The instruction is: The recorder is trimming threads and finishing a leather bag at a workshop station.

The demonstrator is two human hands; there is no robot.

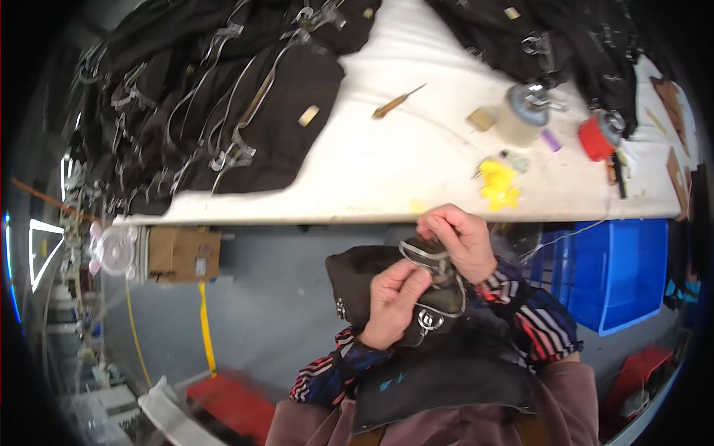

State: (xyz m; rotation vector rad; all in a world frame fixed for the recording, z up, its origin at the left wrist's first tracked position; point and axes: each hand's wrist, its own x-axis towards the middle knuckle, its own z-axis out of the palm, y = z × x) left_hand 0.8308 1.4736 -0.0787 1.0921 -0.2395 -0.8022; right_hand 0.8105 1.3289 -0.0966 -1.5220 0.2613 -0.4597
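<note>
Head view: front edge of white-covered worktable (357,167) runs just beyond hands; grey floor (275,305) shows at left, blue plastic crate (632,275) stands at right. Dark brown fabric piece with silver zipper (359,276) is below table edge, above black apron (446,398). Left hand (394,301): thumb and fingers narrow, pinching this piece. Right hand (462,244): fingertips together at its upper side; what is between them, cannot tell. On table: wooden-handled awl (390,107), bright yellow irregular object (498,184), dark zippered fabric pieces (290,119). Brown cardboard box (182,254) beside white fan (117,250).
</note>
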